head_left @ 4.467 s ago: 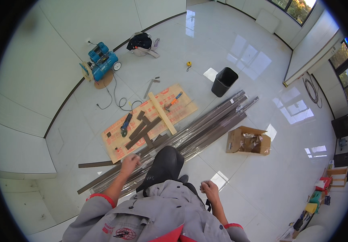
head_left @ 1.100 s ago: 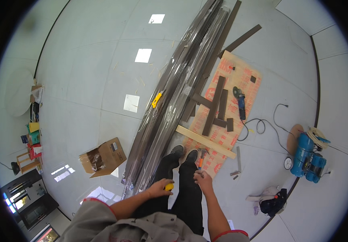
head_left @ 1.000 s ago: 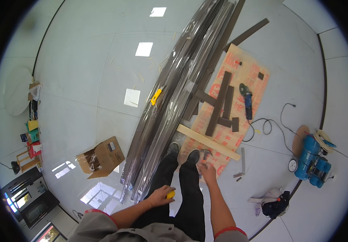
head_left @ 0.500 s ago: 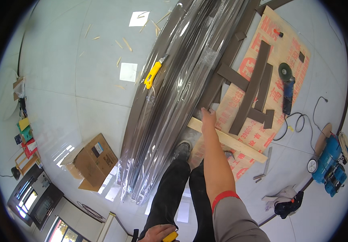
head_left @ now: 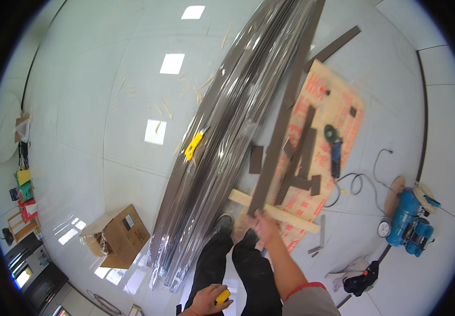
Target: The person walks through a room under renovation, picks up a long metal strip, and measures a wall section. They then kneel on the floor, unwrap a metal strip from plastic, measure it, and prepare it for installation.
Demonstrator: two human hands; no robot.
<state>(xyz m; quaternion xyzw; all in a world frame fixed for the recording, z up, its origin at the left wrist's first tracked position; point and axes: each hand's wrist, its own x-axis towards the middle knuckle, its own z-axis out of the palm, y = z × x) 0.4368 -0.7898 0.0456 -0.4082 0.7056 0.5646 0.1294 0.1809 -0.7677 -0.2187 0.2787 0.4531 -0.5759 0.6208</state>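
Observation:
My left hand (head_left: 209,301), low in the picture over my leg, is closed around a compact yellow tape measure (head_left: 222,297). At the near end of a long dark-brown strip (head_left: 280,136) is my right hand (head_left: 264,228), its fingers on that end and partly blurred. This strip slants away over a pale wooden batten (head_left: 292,218). To its right, shorter brown pieces (head_left: 305,152) lie on a printed wooden board (head_left: 338,100). On its left a bundle of plastic-wrapped brown profiles (head_left: 222,137) stretches away, with a yellow utility knife (head_left: 194,146) on top.
An angle grinder (head_left: 335,152) with a trailing cord lies on the board. A blue air compressor (head_left: 404,216) stands at the right, with a dark bundle (head_left: 362,277) nearer me. An open cardboard box (head_left: 119,237) is at the left. Wood slivers are scattered on the floor.
The long brown strip has come nearer, its end now over the batten, with my right hand drawn back toward my legs. My left hand with the tape measure shows more fully.

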